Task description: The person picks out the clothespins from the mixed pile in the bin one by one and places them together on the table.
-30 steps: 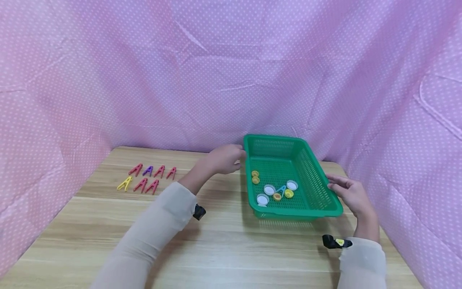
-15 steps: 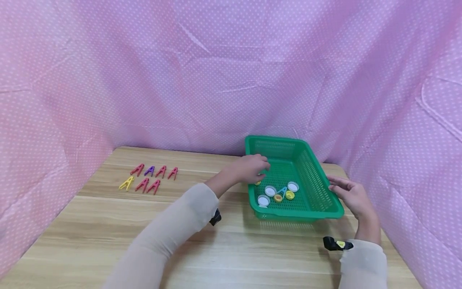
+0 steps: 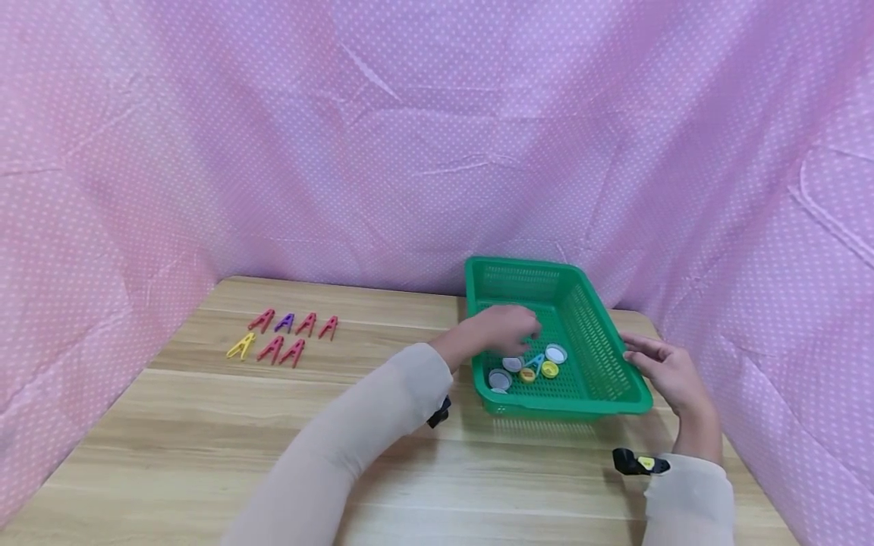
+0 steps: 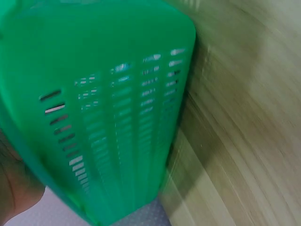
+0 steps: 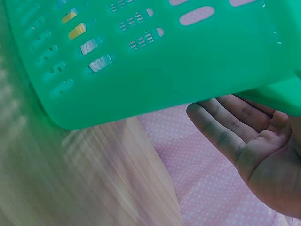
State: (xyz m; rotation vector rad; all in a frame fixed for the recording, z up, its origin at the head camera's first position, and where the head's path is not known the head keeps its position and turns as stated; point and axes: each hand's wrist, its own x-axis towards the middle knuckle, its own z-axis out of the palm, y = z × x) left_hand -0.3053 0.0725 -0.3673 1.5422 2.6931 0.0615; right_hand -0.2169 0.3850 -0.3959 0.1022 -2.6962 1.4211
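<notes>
A green plastic basket (image 3: 546, 409) with slotted walls sits at the right of the table. My left hand (image 3: 505, 330) reaches over its left rim with bent fingers, above several caps and a clothespin; nothing shows between the fingers. In the left wrist view, part of that hand (image 4: 16, 183) appears beyond the basket rim. Inside lie white-lined caps (image 3: 556, 353), yellow caps (image 3: 549, 369) and a blue clothespin (image 3: 536, 364). My right hand (image 3: 669, 371) holds the right rim by thumb and fingers; in the right wrist view its fingers (image 5: 225, 127) lie against the basket's outer side.
On the left of the wooden table (image 3: 171, 425) lie two rows of clothespins: several red ones (image 3: 271, 348), a purple one (image 3: 284, 322) and a yellow one (image 3: 241, 346). A pink dotted cloth (image 3: 410, 152) hangs behind the table and along both sides.
My left hand has moved right from outside the left rim to over the inside of the basket, covering the two caps by the left wall. My right hand stays at the right rim.
</notes>
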